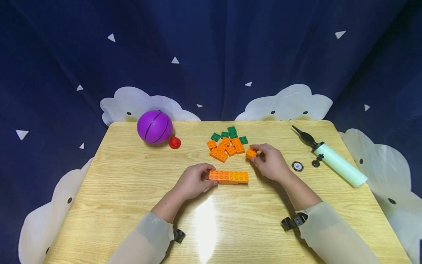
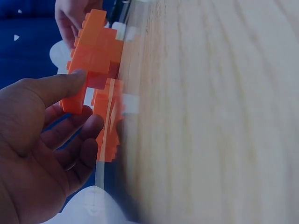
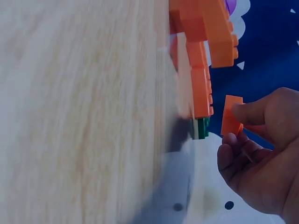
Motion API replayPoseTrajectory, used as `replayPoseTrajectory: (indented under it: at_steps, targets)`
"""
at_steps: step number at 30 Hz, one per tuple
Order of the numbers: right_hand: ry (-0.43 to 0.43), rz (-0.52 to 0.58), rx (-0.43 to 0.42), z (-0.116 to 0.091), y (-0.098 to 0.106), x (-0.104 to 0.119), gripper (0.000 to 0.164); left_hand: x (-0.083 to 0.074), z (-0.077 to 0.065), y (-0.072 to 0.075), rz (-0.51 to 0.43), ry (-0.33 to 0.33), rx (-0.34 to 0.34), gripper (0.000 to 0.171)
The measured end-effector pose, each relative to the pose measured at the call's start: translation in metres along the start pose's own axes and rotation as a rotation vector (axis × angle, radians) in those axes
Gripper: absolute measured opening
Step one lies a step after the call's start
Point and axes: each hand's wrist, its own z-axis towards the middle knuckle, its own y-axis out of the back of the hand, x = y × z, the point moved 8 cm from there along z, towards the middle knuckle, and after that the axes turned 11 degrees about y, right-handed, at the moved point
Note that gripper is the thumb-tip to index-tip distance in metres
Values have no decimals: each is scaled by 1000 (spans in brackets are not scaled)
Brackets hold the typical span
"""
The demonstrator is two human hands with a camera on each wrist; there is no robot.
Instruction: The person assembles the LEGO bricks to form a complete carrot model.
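Note:
Two orange bricks end to end form the top of a joined brick block point(image 1: 229, 176), with more orange bricks beneath. My left hand point(image 1: 194, 181) pinches its left end between thumb and fingers; the left wrist view shows the stepped underside of the block point(image 2: 93, 51). A small orange brick point(image 1: 251, 153) is pinched in my right hand point(image 1: 270, 161), just right of the loose pile. In the right wrist view, thumb and fingers hold that small brick point(image 3: 231, 114) off the tabletop. Loose orange bricks point(image 1: 218, 154) and green bricks point(image 1: 232, 132) lie behind the block.
A purple ball point(image 1: 155, 127) and a small red object point(image 1: 174, 142) sit at the back left of the wooden table point(image 1: 132, 205). To the right lie a pale green hand pump point(image 1: 343, 165), a round black-and-white chip point(image 1: 297, 166) and a small black piece point(image 1: 317, 160).

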Motion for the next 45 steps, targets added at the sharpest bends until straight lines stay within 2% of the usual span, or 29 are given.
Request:
replayPoseTrajectory:
  at_steps: [12, 26, 33, 45]
  targets:
    - [92, 52, 8, -20, -1, 21, 40, 2, 2, -1, 11, -4, -18, 39]
    - [114, 167, 82, -38, -7, 36, 42, -2, 2, 0, 20, -23, -20, 39]
    - [121, 217, 113, -43, -12, 39, 45, -2, 2, 0, 30, -27, -22, 39]
    - [153, 214, 119, -44, -15, 43, 44, -1, 2, 0, 25, -11, -18, 39]
